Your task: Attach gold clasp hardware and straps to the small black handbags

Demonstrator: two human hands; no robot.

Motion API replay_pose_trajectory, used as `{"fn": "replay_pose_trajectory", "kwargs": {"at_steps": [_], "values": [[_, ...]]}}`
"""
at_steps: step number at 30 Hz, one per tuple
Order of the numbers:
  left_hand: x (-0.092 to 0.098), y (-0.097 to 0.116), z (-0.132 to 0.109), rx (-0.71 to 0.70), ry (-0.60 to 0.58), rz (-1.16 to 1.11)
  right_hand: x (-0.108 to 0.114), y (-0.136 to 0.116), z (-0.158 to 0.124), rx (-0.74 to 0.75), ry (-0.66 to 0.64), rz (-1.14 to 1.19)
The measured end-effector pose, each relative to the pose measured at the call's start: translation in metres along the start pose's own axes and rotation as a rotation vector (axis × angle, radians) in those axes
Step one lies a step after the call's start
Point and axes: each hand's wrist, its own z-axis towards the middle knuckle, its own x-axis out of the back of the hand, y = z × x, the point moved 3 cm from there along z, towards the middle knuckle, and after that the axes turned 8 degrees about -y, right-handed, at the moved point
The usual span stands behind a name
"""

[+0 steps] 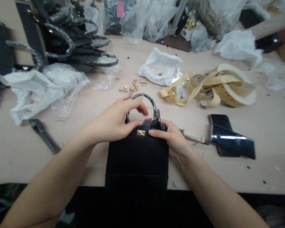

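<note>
A small black handbag [137, 155] lies on the table's near edge, with a gold turn-lock clasp [141, 133] near its top. Its arched handle [152, 101] is wrapped in clear plastic film. My right hand [172, 137] grips the bag's upper right corner, thumb on the front beside the clasp and fingers behind. On the left, my left hand [116, 122] is at the base of the handle. Its thumb and index finger are curved and apart, the thumb at the bag's top edge; the other fingers are mostly hidden.
Small gold fittings [134, 85] lie beyond the bag. More black bags [68, 44] with wrapped handles are piled at the back left, near crumpled plastic [66, 85]. To the right are a tape roll [237, 85], a pen-like tool [194, 136], a phone [220, 120] and a dark glossy strip [235, 141].
</note>
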Motion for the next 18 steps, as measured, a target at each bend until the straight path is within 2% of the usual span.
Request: {"fn": "replay_pose_trajectory", "kwargs": {"at_steps": [2, 3, 4, 5, 7, 9, 12, 14, 16, 18], "values": [[0.017, -0.010, -0.003, 0.050, 0.309, -0.139, 0.001, -0.001, 0.000, -0.020, 0.005, 0.031], [0.023, -0.018, -0.005, 0.110, 0.421, -0.235, 0.001, -0.001, 0.000, -0.023, 0.005, 0.039], [0.026, -0.026, -0.007, 0.185, 0.477, -0.343, 0.001, -0.002, 0.000, -0.023, 0.003, 0.047], [0.026, -0.034, -0.010, 0.262, 0.474, -0.460, 0.001, -0.002, -0.001, -0.020, 0.001, 0.055], [0.015, -0.043, -0.017, 0.380, 0.362, -0.709, 0.001, -0.002, -0.001, -0.011, 0.001, 0.072], [-0.004, -0.044, -0.028, 0.426, 0.265, -0.956, 0.001, -0.002, -0.001, 0.000, 0.010, 0.082], [-0.038, -0.036, -0.046, 0.466, 0.194, -1.231, 0.002, 0.000, 0.001, 0.005, 0.021, 0.076], [-0.057, -0.033, -0.053, 0.489, 0.163, -1.284, 0.003, 0.001, 0.003, 0.012, 0.019, 0.026], [-0.067, -0.033, -0.056, 0.487, 0.167, -1.265, 0.004, -0.002, 0.001, 0.084, 0.048, -0.117], [-0.071, -0.037, -0.056, 0.484, 0.190, -1.225, 0.004, -0.014, -0.007, 0.299, 0.165, -0.359]]}}
